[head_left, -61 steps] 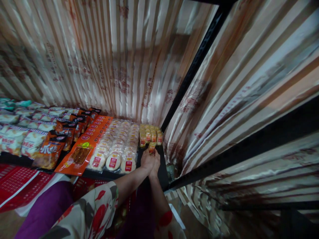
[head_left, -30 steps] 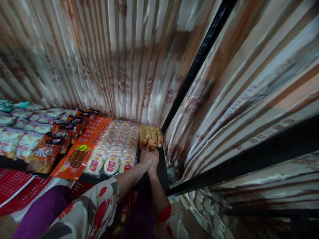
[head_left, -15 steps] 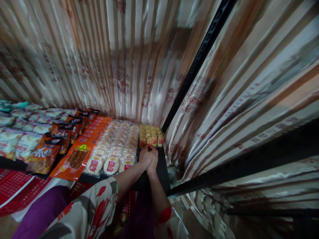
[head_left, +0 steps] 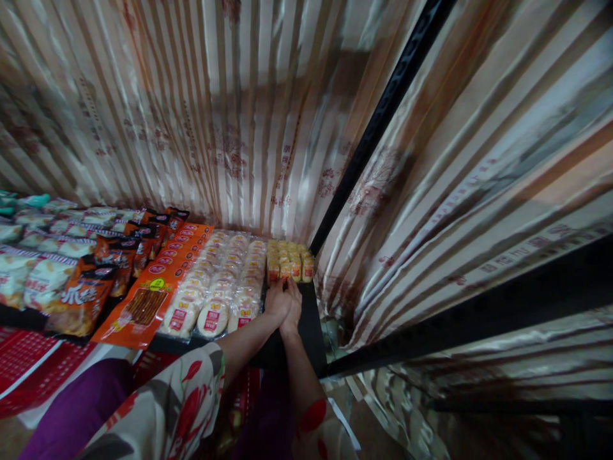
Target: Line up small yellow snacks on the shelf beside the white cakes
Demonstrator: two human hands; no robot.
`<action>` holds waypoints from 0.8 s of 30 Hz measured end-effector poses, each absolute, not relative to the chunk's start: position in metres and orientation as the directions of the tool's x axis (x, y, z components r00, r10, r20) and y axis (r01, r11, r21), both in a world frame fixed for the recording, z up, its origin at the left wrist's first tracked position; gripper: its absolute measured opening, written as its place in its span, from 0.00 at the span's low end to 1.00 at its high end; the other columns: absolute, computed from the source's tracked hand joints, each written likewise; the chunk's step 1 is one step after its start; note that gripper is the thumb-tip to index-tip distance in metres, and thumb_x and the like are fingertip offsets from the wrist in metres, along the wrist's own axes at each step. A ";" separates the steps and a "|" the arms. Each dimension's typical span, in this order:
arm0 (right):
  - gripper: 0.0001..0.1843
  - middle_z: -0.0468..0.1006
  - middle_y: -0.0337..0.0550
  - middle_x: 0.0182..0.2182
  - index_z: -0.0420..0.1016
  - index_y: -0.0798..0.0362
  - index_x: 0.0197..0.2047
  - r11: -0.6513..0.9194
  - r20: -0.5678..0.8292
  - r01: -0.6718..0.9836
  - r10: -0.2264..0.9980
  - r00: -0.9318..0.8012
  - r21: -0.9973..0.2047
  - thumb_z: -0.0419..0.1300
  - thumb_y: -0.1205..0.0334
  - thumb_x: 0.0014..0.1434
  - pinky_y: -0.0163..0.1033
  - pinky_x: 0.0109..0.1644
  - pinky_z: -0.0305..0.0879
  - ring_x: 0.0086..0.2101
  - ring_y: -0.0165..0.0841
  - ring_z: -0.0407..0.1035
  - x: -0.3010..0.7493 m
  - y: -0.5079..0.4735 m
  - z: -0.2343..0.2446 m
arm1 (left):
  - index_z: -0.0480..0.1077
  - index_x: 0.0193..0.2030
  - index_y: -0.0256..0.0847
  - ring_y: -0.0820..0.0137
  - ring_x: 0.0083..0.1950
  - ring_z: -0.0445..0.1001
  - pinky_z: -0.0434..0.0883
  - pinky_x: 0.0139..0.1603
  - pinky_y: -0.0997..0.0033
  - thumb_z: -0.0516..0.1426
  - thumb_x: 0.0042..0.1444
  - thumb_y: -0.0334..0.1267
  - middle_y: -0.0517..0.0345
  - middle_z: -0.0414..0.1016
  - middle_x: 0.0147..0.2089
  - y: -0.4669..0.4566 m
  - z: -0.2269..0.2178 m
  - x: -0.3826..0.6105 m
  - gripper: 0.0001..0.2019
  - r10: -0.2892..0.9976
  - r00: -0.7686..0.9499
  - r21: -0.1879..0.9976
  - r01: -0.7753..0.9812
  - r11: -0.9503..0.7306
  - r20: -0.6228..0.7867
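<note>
nearest the camera, below and to the left of the hands, are the person's purple trousers (head_left: 81, 406) and a floral sleeve (head_left: 184, 393). farther left of the hands, low down, is a red perforated crate (head_left: 31, 361). a black shelf (head_left: 311, 329) runs beneath the hands, a bare part of it showing to their right. the left hand (head_left: 276, 303) and the right hand (head_left: 292, 310) are pressed together side by side at the front of the small yellow packs (head_left: 295, 260); it cannot be told whether the fingertips pinch one. the small yellow packs stand in close rows just beyond the hands. left of the hands lie rows of round white cakes (head_left: 213, 317) in clear wrap, then a flat orange packet (head_left: 148, 300), then orange-and-black bags (head_left: 79, 300) and white bags (head_left: 45, 281). beyond the hands, to the right, a black post (head_left: 380, 118) slants upward before a striped curtain (head_left: 261, 96).
</note>
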State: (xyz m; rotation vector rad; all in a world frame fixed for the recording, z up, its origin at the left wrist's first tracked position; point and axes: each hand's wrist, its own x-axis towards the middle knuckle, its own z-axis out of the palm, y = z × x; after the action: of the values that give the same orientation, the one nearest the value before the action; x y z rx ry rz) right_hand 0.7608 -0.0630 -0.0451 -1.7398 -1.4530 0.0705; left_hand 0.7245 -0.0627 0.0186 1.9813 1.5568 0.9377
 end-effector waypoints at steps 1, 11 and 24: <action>0.26 0.67 0.55 0.55 0.66 0.60 0.56 0.026 0.452 0.781 0.827 0.334 -0.624 0.42 0.68 0.57 0.44 0.58 0.55 0.56 0.35 0.58 0.760 -0.065 -0.043 | 0.68 0.53 0.28 0.60 0.56 0.69 0.67 0.58 0.59 0.45 0.47 0.18 0.39 0.73 0.52 -0.066 0.022 0.726 0.26 0.965 0.117 0.704 0.664 -0.251 0.234; 0.27 0.67 0.53 0.55 0.63 0.58 0.59 0.021 0.456 0.798 0.830 0.323 -0.603 0.44 0.69 0.56 0.44 0.58 0.55 0.56 0.36 0.57 0.758 -0.068 -0.033 | 0.56 0.64 0.35 0.54 0.60 0.65 0.65 0.59 0.48 0.48 0.48 0.20 0.38 0.67 0.58 -0.073 0.012 0.743 0.33 0.926 0.233 0.475 0.805 -0.354 0.296; 0.19 0.75 0.53 0.43 0.75 0.54 0.42 -0.005 0.449 0.795 0.823 0.348 -0.606 0.47 0.72 0.52 0.48 0.52 0.59 0.50 0.40 0.63 0.756 -0.056 -0.046 | 0.56 0.65 0.39 0.49 0.59 0.66 0.68 0.53 0.45 0.51 0.53 0.28 0.35 0.65 0.59 -0.083 0.009 0.745 0.30 0.908 0.235 0.491 0.780 -0.389 0.346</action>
State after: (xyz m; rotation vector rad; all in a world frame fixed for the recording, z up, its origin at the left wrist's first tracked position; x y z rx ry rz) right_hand 0.7559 -0.0558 -0.0464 -1.7815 -1.4347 0.0422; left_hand 0.7449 -0.0832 0.0092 2.2898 1.5952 0.8760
